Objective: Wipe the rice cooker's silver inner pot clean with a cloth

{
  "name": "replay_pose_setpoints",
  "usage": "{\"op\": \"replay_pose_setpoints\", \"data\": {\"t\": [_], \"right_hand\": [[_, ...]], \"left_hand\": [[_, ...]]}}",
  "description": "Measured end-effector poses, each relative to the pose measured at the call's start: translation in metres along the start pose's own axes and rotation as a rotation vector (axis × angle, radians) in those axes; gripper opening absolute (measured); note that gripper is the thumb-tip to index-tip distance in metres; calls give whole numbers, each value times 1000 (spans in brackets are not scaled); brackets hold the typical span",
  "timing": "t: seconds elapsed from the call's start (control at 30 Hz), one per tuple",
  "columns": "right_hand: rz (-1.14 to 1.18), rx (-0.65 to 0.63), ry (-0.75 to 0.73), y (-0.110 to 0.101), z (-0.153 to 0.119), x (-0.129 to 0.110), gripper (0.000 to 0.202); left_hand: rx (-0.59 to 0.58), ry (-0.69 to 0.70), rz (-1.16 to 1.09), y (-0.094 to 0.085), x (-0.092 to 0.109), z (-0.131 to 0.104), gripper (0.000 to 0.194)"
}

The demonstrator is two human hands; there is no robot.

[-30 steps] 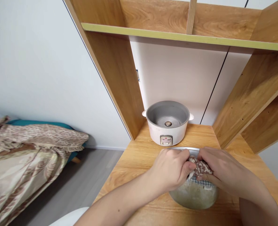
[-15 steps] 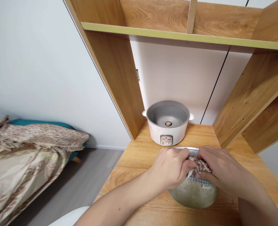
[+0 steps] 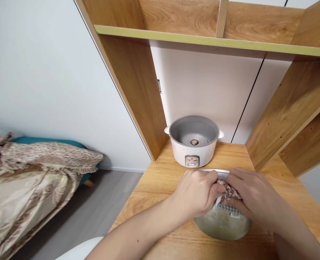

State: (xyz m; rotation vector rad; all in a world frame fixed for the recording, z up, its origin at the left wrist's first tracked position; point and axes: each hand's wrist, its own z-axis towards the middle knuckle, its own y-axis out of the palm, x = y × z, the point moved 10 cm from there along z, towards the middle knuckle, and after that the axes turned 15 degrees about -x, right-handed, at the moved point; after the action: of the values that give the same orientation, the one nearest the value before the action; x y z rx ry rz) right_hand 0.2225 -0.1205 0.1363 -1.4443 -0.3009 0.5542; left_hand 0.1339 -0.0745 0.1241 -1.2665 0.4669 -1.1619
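Note:
My left hand point(image 3: 199, 191) is closed with its thumb pressed on a bunched cloth point(image 3: 226, 190); its fingers curl near the far rim of a metal pot point(image 3: 222, 226). My right hand point(image 3: 253, 195) is wrapped round the other side of the same cloth. The cloth shows brown-and-white and blue-and-white patterns, with a small white tag. The pot has a shiny rim and a stained, dull surface facing me; my hands hide much of it. Just beyond stands a white rice cooker point(image 3: 193, 155), lidless, with a grey inside and a round metal button in its floor.
The pot and cooker rest on a wooden tabletop point(image 3: 138, 198) built into a shelf unit. A yellow-edged shelf point(image 3: 192, 39) runs overhead, with wooden side panels point(image 3: 132, 90) at both sides. A bed with a patterned blanket point(image 3: 40, 173) lies to the left.
My right hand and its thumb have shifted slightly on the cloth. The left hand, pot and rice cooker look almost unchanged.

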Motion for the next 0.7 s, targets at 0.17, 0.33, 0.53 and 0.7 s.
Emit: {"op": "replay_pose_setpoints", "data": {"t": [0.17,0.33,0.53,0.7], "right_hand": [[-29,41,-5,-1,-1,-3,37],[-61,114,-39,-6,-1,-11,43],[-64,129,-40,-10,-2,-17,39],[-73,135,-39,-9,-3,-20,40]], "left_hand": [[3,-1,15,0,1,0,65],[25,25,18,-2,3,-1,69],[31,28,27,-2,7,-3,63],[26,40,55,-2,11,-3,68]]}}
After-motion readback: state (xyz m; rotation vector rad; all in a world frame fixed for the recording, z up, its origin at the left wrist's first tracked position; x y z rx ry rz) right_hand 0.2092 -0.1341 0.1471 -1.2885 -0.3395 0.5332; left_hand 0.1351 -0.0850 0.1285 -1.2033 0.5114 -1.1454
